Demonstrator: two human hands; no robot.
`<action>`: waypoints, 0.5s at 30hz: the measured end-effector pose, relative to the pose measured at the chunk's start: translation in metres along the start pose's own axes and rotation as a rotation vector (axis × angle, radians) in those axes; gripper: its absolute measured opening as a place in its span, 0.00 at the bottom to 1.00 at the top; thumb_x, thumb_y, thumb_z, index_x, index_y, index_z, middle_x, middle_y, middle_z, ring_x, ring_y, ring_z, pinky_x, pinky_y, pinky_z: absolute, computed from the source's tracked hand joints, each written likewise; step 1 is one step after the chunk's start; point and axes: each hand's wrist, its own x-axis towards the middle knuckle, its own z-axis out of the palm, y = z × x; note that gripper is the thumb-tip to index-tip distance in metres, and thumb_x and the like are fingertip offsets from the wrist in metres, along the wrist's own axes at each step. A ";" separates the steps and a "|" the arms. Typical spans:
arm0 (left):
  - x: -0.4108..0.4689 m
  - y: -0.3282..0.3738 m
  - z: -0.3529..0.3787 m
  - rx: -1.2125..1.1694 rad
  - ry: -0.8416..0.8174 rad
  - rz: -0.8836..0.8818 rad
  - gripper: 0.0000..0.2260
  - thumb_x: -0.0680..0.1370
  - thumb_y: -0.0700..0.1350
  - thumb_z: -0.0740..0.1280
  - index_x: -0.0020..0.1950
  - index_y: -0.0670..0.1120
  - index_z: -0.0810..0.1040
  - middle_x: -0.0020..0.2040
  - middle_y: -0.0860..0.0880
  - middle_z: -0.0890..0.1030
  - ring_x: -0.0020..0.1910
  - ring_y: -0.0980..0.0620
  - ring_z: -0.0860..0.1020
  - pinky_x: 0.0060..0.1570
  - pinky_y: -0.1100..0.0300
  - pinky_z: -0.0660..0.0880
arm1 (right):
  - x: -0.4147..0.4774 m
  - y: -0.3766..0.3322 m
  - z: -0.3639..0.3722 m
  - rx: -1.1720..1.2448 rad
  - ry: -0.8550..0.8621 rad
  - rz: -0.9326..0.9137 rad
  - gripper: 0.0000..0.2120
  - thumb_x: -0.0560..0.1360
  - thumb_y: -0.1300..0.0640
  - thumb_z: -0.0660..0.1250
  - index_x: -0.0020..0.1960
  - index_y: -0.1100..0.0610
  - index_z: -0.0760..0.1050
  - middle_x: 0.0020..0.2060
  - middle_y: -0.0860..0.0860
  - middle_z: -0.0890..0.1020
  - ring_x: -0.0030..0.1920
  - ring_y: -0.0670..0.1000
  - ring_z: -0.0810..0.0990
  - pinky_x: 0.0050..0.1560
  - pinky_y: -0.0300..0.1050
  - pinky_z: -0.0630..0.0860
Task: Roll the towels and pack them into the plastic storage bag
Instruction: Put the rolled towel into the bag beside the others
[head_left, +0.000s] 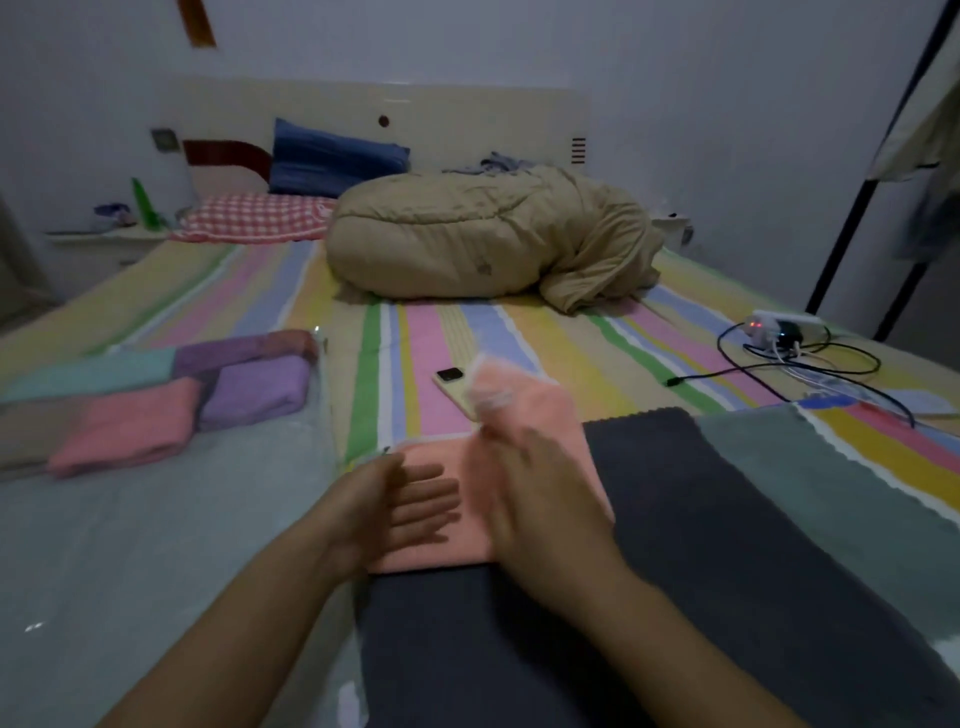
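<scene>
A salmon-pink towel (545, 415) lies on a dark grey towel (701, 519) in front of me on the bed. My left hand (405, 504) presses flat on the pink towel's left part, fingers straight. My right hand (524, 483) grips the towel's far part, lifted and blurred. At the left a clear plastic storage bag (156, 519) lies flat and holds rolled towels: a pink one (124, 426), a purple one (254, 387), with teal and brown ones beside them.
A grey-green towel (831, 467) lies right of the dark one. A yellow phone (457, 387) rests past the pink towel. A power strip with cables (784, 332) sits at the right. A bundled tan duvet (483, 239) and pillows fill the bed's far end.
</scene>
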 end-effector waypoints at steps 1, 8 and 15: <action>0.001 0.002 -0.013 -0.054 0.007 -0.013 0.17 0.83 0.49 0.54 0.49 0.39 0.77 0.42 0.41 0.84 0.37 0.45 0.83 0.33 0.56 0.81 | -0.005 -0.014 0.010 0.036 -0.117 -0.063 0.25 0.74 0.58 0.59 0.71 0.53 0.65 0.63 0.52 0.73 0.60 0.55 0.72 0.63 0.52 0.69; 0.009 -0.004 -0.026 0.291 0.197 0.238 0.06 0.78 0.43 0.67 0.52 0.42 0.77 0.38 0.47 0.81 0.35 0.51 0.79 0.32 0.62 0.76 | -0.032 -0.036 0.027 0.288 -0.309 -0.173 0.22 0.71 0.57 0.59 0.63 0.45 0.76 0.72 0.51 0.66 0.72 0.52 0.62 0.75 0.49 0.54; 0.023 -0.006 -0.028 0.621 0.315 0.558 0.25 0.72 0.35 0.67 0.67 0.52 0.71 0.54 0.47 0.79 0.52 0.51 0.78 0.56 0.54 0.76 | -0.019 0.023 0.002 0.278 0.098 0.286 0.12 0.75 0.60 0.63 0.55 0.49 0.77 0.55 0.43 0.73 0.59 0.47 0.72 0.56 0.39 0.67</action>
